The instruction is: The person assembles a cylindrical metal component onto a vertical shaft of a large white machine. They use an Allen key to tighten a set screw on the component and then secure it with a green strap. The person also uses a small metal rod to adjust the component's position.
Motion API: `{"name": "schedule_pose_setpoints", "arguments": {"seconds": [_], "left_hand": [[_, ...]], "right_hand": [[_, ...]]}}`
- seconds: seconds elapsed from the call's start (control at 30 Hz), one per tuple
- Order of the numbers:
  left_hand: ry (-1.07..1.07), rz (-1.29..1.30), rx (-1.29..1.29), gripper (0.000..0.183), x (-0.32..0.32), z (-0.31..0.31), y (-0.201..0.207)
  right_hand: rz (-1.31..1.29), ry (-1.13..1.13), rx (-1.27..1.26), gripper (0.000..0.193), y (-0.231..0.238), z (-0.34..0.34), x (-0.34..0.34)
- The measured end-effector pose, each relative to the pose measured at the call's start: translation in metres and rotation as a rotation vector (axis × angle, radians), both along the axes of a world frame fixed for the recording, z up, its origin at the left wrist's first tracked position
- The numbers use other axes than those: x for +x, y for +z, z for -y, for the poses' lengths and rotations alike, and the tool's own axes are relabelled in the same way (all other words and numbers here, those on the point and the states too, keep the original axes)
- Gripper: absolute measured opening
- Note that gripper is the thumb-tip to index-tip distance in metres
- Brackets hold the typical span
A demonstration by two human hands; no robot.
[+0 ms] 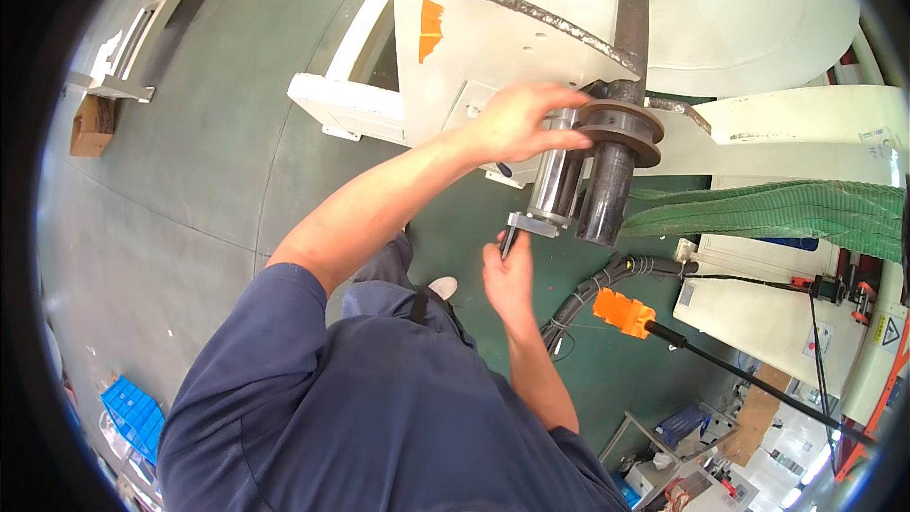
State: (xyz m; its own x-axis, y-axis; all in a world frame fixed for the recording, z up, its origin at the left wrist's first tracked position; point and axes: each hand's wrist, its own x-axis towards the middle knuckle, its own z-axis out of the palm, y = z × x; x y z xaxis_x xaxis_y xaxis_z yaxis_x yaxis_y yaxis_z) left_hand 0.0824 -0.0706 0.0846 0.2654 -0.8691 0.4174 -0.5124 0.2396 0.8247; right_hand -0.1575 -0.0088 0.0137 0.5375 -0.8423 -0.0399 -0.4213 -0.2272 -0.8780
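Observation:
A dark steel shaft (607,194) carries a rusty flanged collar (621,120). Beside it sits a shiny metal cylinder (555,180) with a silver bracket (533,224) at its lower end. My left hand (521,121) reaches in from the left, thumb and fingers around the cylinder's upper end, against the collar's edge; the fingertips are partly hidden. Below, my right hand (510,275) is closed on a black handle (510,242) that sticks out of the bracket.
A white machine frame (493,47) stands behind the shaft. Green straps (777,213) stretch to the right. An orange pendant control (621,313) hangs on a black cable at lower right, near a bundled black hose (578,299). A blue crate (135,417) and cardboard box (92,126) lie left.

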Motion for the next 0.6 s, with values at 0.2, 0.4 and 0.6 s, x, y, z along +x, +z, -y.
{"name": "schedule_pose_setpoints", "arguments": {"seconds": [0.2,0.4,0.6], "left_hand": [[0.066,-0.105,-0.178,0.052,-0.002,-0.002,0.046],[0.0,0.18,-0.085,0.045,0.002,0.019,0.057],[0.079,0.028,-0.075,0.05,0.021,-0.004,0.013]], "right_hand": [[-0.109,-0.09,0.408,0.025,0.04,0.047,-0.045],[-0.198,-0.007,0.204,0.033,-0.006,0.001,0.002],[-0.046,-0.043,0.373,0.02,0.059,0.042,-0.032]]}}
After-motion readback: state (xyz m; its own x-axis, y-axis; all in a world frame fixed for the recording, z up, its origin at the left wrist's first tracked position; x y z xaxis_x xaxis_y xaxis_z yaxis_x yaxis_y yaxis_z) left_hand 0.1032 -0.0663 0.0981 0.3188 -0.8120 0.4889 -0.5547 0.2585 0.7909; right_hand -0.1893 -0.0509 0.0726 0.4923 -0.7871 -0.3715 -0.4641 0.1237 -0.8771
